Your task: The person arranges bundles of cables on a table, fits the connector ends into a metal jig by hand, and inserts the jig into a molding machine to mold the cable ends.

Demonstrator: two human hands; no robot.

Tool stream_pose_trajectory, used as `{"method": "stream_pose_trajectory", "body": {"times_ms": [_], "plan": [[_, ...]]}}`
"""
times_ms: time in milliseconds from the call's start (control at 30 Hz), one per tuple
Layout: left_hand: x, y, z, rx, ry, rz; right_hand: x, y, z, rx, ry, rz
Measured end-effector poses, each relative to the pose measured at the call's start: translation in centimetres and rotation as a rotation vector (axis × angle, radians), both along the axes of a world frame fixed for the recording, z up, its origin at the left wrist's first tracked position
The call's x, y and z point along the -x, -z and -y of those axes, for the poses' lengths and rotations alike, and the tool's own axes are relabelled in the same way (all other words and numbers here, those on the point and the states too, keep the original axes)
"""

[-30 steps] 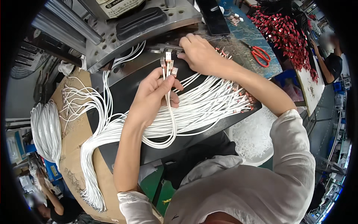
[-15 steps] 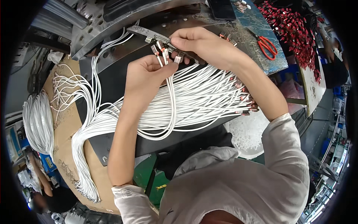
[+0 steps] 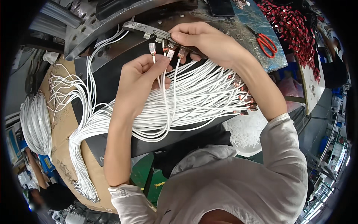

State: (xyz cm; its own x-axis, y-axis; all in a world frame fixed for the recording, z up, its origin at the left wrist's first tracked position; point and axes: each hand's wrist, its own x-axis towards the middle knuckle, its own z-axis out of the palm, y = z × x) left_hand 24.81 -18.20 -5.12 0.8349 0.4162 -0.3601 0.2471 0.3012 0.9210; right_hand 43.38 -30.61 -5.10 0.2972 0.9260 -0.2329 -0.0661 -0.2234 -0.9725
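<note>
My right hand (image 3: pixel 205 42) grips a grey metal bar fixture (image 3: pixel 138 27) with small metal sockets along its lower edge. My left hand (image 3: pixel 136 82) is just below, pinching a few white USB cables (image 3: pixel 170 54) whose metal plugs point up toward the bar. One more white cable (image 3: pixel 180 53) stands with its plug end against the bar beside my right fingers, apart from my left fingers. Beneath both hands lies a thick bundle of white cables (image 3: pixel 182 104), copper-coloured ends at its right. My right fingers partly hide the bar's right end.
Red-handled scissors (image 3: pixel 267 45) lie on the blue worn tabletop, near a dark phone (image 3: pixel 220 7). A heap of red-ended cables (image 3: pixel 294 33) is at the far right. Coiled white cable (image 3: pixel 36 123) hangs at the left. A curved metal machine part (image 3: pixel 87 35) stands at the upper left.
My left hand has shifted slightly left and away from the bar. One cable's plug is now at the bar, separate from the bunch in my left fingers. The bar has moved slightly left and up.
</note>
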Motion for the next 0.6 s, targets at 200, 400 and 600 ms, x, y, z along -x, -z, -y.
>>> {"method": "stream_pose_trajectory", "body": {"times_ms": [200,400,600], "plan": [[-0.53,0.56,0.38,-0.002,-0.11,0.044,0.13,0.04,-0.14,-0.011,-0.003,-0.022],[-0.26,0.39,-0.03,0.042,-0.125,0.077,0.18,-0.07,-0.13,-0.023,-0.011,-0.063],[-0.28,0.48,0.14,0.018,-0.108,0.048,0.08,-0.09,-0.03,-0.041,-0.052,-0.086]]}}
